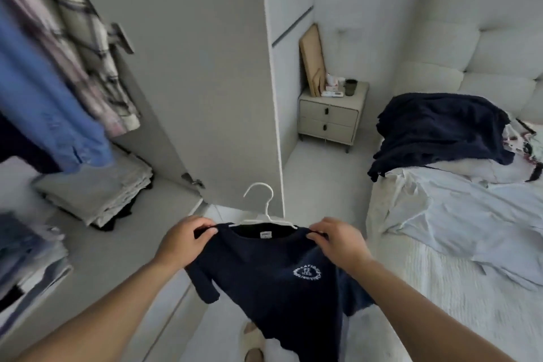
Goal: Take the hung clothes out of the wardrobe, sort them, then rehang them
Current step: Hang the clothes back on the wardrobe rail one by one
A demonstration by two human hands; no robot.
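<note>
A navy T-shirt [270,282] with a white round logo on the chest hangs on a white hanger [263,209] in front of me. My left hand [185,239] pinches its left shoulder and my right hand [335,239] pinches its right shoulder. The hanger's hook stands up free between my hands. In the open wardrobe at the left hang a blue garment [50,103] and a plaid shirt [88,53]. On the bed at the right lie a dark navy garment [440,129] and a pale blue shirt [458,214].
The open wardrobe door [205,67] stands straight ahead. Folded clothes [97,194] sit stacked on the wardrobe shelf, with more folded items [29,256] at the lower left. A beige nightstand [329,117] stands beyond, by the bed's headboard [484,23]. A slipper [252,338] shows below the shirt.
</note>
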